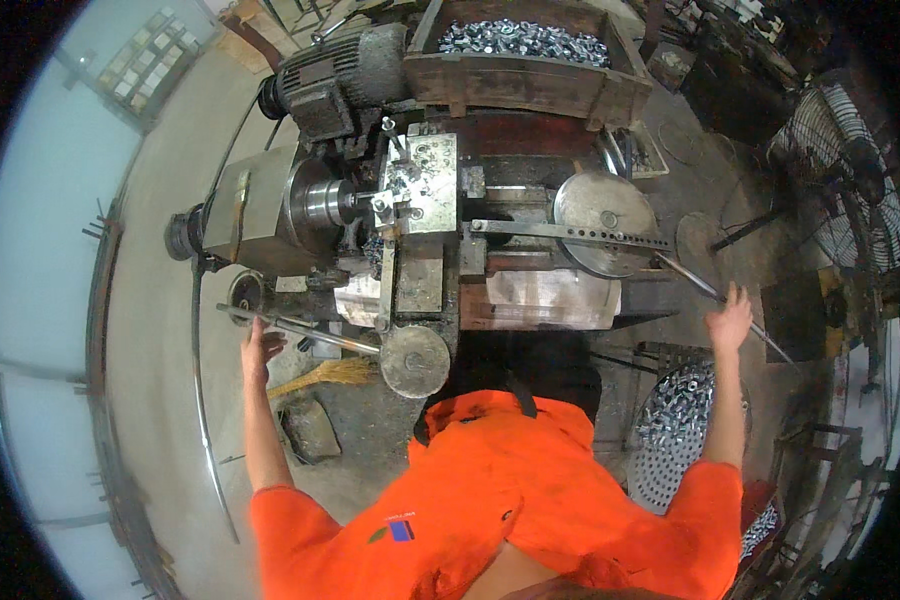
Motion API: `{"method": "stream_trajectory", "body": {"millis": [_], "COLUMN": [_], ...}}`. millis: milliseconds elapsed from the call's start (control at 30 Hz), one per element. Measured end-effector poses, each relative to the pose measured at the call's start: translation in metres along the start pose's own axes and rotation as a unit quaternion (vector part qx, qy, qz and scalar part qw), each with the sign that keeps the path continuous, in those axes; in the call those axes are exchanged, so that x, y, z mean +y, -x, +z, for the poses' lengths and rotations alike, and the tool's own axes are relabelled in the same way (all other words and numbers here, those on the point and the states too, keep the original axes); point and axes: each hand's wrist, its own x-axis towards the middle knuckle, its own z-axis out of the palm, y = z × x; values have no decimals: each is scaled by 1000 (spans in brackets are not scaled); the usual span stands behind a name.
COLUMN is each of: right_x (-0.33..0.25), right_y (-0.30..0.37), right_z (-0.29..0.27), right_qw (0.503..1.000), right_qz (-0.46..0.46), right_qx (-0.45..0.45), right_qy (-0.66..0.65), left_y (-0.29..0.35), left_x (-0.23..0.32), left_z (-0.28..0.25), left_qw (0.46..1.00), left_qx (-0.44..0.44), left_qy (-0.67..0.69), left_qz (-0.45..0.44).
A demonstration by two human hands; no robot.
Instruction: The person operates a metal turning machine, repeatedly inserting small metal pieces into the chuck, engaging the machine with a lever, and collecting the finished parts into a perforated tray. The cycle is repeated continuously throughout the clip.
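- The right hand (730, 320) was wrapped around the right rod (685, 268), well to the right of the tool block (433, 185) and nearer the wearer.
- The left hand (259, 347) was at the left rod (320, 332), to the left of the tool block and nearer the wearer; whether its fingers closed around the rod, I could not tell.
- The right rod met the perforated bar (570, 235) right of the tool block; the left rod ran to the round disc (415, 361) on the tool block's near side.
- Good handling, I judged, called for a firm but unstrained right grip and smooth, even pressure.
- The left fingers probably needed a secure hold before taking any load.
- Sleeves and fingers were best held clear of the chuck (327, 203), just left of the tool block.
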Motion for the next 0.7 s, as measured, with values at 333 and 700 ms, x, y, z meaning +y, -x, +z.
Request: {"method": "stream_trajectory", "body": {"millis": [333, 700], "right_x": [-50, -97], "right_y": [86, 56], "right_z": [0, -49], "right_qw": [967, 938], "right_qz": [-47, -130], "right_qx": [-42, -91], "right_qy": [-248, -310], "left_y": [-53, -32], "left_x": [-112, -100], "left_z": [39, 41], "left_qw": [757, 760], "left_qx": [-4, -100], "left_qy": [-636, -633], "left_qz": [152, 102]}}
